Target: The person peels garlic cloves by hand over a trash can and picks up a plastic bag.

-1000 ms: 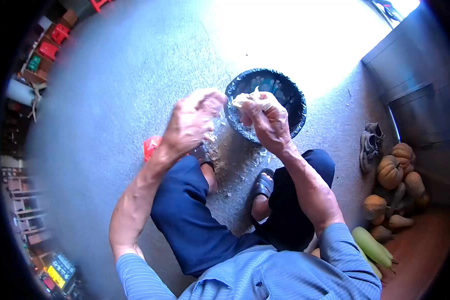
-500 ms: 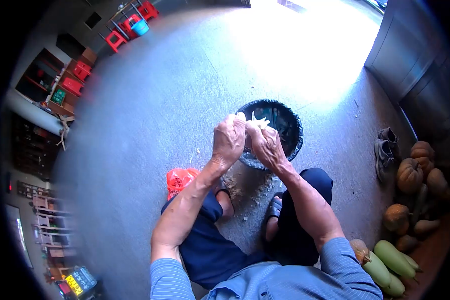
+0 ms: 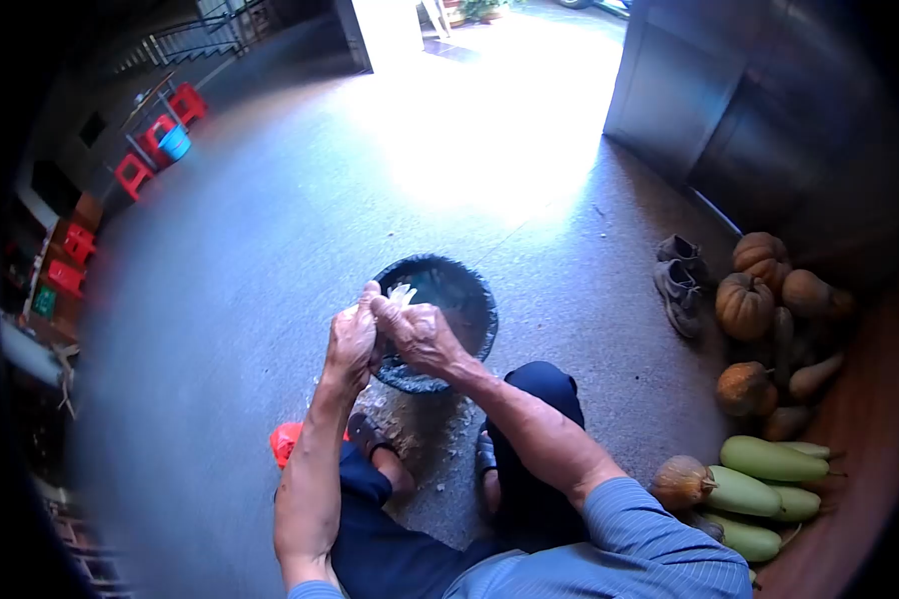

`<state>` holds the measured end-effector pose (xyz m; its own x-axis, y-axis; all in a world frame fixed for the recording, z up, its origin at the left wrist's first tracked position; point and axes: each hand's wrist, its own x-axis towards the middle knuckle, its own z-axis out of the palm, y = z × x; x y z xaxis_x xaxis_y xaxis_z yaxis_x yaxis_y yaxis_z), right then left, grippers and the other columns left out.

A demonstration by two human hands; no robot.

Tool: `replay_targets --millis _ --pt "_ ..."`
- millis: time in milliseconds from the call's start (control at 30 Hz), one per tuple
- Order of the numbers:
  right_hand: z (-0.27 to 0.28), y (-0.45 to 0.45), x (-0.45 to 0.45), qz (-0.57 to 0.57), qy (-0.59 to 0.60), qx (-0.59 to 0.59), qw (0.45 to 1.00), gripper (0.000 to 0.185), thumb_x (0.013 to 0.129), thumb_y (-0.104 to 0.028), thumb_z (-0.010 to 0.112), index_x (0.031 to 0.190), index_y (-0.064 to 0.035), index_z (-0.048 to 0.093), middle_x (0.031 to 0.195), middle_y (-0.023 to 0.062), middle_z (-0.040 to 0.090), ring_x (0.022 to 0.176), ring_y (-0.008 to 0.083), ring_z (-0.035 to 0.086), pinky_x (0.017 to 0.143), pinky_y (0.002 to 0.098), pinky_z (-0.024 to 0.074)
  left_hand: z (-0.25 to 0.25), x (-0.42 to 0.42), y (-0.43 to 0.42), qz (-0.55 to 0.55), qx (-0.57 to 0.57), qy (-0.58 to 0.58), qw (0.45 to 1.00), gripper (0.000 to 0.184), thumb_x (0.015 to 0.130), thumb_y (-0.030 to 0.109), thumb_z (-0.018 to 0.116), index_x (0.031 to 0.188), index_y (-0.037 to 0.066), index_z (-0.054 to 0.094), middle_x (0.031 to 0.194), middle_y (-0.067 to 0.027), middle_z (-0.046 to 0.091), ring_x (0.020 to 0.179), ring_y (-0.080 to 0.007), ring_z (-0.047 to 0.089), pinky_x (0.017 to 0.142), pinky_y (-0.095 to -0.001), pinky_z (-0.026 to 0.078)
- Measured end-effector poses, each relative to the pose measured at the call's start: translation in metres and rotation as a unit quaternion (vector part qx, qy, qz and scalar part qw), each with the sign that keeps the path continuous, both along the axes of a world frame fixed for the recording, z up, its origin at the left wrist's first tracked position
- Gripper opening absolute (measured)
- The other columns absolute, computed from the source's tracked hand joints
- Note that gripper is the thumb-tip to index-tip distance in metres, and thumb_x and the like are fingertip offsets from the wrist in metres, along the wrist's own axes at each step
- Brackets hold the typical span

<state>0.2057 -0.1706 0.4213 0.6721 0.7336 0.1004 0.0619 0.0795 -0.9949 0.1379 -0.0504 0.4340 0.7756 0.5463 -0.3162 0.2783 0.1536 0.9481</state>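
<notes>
Both hands meet over the near left rim of a round black bin (image 3: 487, 299) that looks lined with dark plastic. My left hand (image 3: 352, 341) is closed, its thumb and fingertips pinched against the right hand. Closed as well, my right hand (image 3: 420, 334) grips a small bunch of pale, pointed pieces (image 3: 403, 294) that stick up past its thumb. What kind of thing they are is too small to tell. Whether the left fingers also hold part of it is hidden. Pale scraps (image 3: 410, 419) lie scattered on the floor between my feet.
A red plastic bag (image 3: 285, 442) sits beside my left leg. To the right are shoes (image 3: 677, 285), several pumpkins (image 3: 745, 306) and long pale-green gourds (image 3: 774, 459). A metal door (image 3: 679, 90) stands near the bright doorway. Red stools (image 3: 133, 175) and a blue bucket (image 3: 175, 143) are far left.
My view has swung to the right, so the bin, hands and pumpkins appear further left and more of the doorway shows. Both hands stay together over the bin, the pale pieces still in the right.
</notes>
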Motion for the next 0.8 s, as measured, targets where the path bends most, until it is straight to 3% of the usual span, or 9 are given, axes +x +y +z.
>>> replay_targets --millis 33,67,233,300,333,433,567,600,800 --pt "-0.011 0.005 0.000 -0.006 -0.010 -0.006 1.000 0.053 0.100 -0.040 0.044 0.080 0.0044 0.066 0.060 0.0204 0.056 0.055 0.0188 0.054 0.054 0.0402 0.0417 -0.001 0.000 0.000 -0.012 -0.019 -0.010 1.000 0.047 0.099 0.046 0.047 0.068 0.012 0.055 0.048 0.0046 0.041 0.031 -0.0066 0.032 0.029 -0.0254 0.021" --pt "-0.014 0.007 -0.003 -0.015 -0.012 0.028 0.999 0.053 0.099 -0.040 0.049 0.072 0.0048 0.061 0.063 0.0007 0.052 0.062 0.0089 0.046 0.052 0.0313 0.0370 0.005 0.002 -0.006 -0.006 -0.026 -0.038 0.999 0.044 0.099 0.043 0.047 0.070 0.011 0.056 0.049 0.0050 0.042 0.033 -0.0060 0.033 0.030 -0.0250 0.022" --pt "-0.012 0.012 -0.013 0.011 0.179 0.062 0.982 0.042 0.100 -0.039 0.048 0.076 -0.0048 0.057 0.062 -0.0044 0.046 0.056 0.0057 0.042 0.046 0.0266 0.0321 -0.010 0.004 -0.004 -0.002 0.022 -0.153 0.988 0.032 0.098 0.027 0.048 0.072 0.010 0.055 0.056 0.0048 0.045 0.041 -0.0046 0.037 0.036 -0.0240 0.026" --pt "-0.026 0.026 -0.016 -0.060 0.024 0.138 0.988 0.041 0.099 -0.040 0.047 0.074 -0.0090 0.055 0.057 -0.0050 0.044 0.049 0.0050 0.040 0.042 0.0257 0.0276 -0.019 0.001 0.002 -0.013 0.051 -0.162 0.985 0.033 0.098 0.027 0.048 0.071 0.010 0.054 0.057 0.0048 0.045 0.041 -0.0046 0.037 0.036 -0.0240 0.026" --pt "-0.013 0.018 -0.018 -0.016 0.154 0.110 0.982 0.040 0.099 -0.041 0.045 0.072 -0.0112 0.053 0.055 -0.0050 0.042 0.045 0.0051 0.037 0.040 0.0256 0.0249 -0.024 0.002 0.005 -0.008 0.050 -0.174 0.983 0.033 0.097 0.027 0.048 0.071 0.009 0.055 0.057 0.0045 0.046 0.041 -0.0045 0.037 0.036 -0.0238 0.027" --pt "-0.008 0.017 -0.024 -0.027 0.163 0.097 0.981 0.041 0.099 -0.039 0.044 0.074 -0.0084 0.053 0.056 -0.0042 0.042 0.046 0.0085 0.039 0.041 0.0278 0.0273 -0.021 -0.004 0.005 -0.015 0.061 -0.165 0.984 0.031 0.098 0.018 0.045 0.071 0.005 0.052 0.068 0.0038 0.048 0.062 -0.0046 0.042 0.051 -0.0264 0.036" --pt "-0.021 0.030 -0.029 -0.140 -0.070 0.126 0.980 0.047 0.099 -0.041 0.044 0.075 -0.0017 0.056 0.057 -0.0017 0.043 0.054 0.0091 0.044 0.047 0.0303 0.0333 -0.035 0.000 0.010 0.023 0.080 -0.181 0.980 0.031 0.096 0.019 0.046 0.069 0.004 0.052 0.068 0.0030 0.048 0.062 -0.0051 0.043 0.052 -0.0266 0.037" --pt "-0.018 0.028 -0.030 -0.100 0.108 0.094 0.985 0.049 0.099 -0.041 0.044 0.076 -0.0006 0.057 0.059 -0.0007 0.045 0.056 0.0092 0.045 0.048 0.0309 0.0350 -0.038 0.001 0.011 0.033 0.076 -0.181 0.980 0.032 0.096 0.019 0.046 0.069 0.004 0.052 0.068 0.0027 0.048 0.062 -0.0053 0.043 0.052 -0.0266 0.037" --pt "-0.029 0.038 -0.030 -0.134 -0.023 0.065 0.988 0.043 0.099 -0.038 0.045 0.080 -0.0013 0.055 0.062 0.0017 0.046 0.059 0.0116 0.045 0.050 0.0333 0.0378 -0.025 0.000 0.005 0.073 -0.040 -0.176 0.981 0.030 0.095 0.018 0.049 0.066 0.008 0.050 0.066 0.0042 0.047 0.059 -0.0046 0.041 0.051 -0.0252 0.035"
